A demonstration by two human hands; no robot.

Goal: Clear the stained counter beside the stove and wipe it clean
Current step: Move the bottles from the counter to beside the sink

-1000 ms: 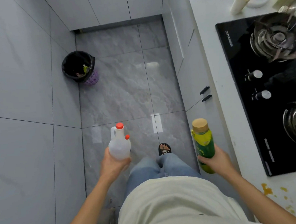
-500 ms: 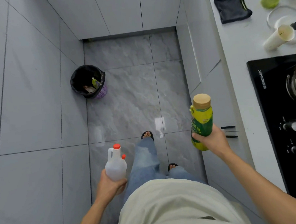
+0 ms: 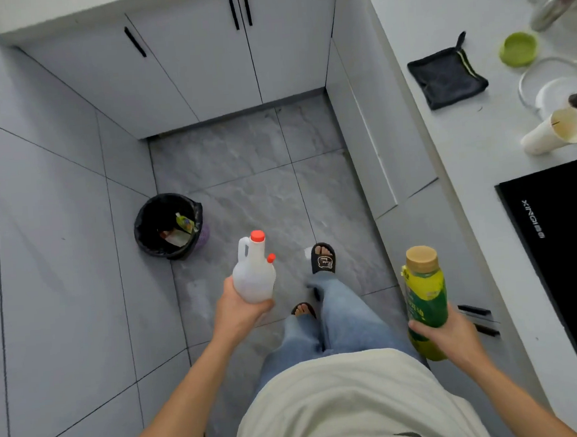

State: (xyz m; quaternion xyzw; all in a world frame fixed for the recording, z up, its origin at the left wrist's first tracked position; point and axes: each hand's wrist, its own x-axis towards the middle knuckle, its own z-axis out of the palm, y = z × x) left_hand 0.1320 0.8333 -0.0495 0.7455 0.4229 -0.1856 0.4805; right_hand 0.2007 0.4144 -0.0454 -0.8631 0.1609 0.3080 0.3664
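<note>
Two bottles: being carried off the counter (image 3: 443, 114), left of the stove (image 3: 558, 235), for clearing.
Left hand (image 3: 238, 309): being kept clamped under white jug (image 3: 254, 274).
Right hand (image 3: 453, 336): being kept wrapped round green bottle (image 3: 424, 291).

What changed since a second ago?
The person stepped forward along the grey counter, toward the black bin. The left hand still grips the white red-capped jug; the right hand still grips the green-yellow bottle.

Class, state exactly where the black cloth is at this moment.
In the head view, the black cloth lies flat on the white counter at upper right, beside the green lid and beyond the stove.
</note>
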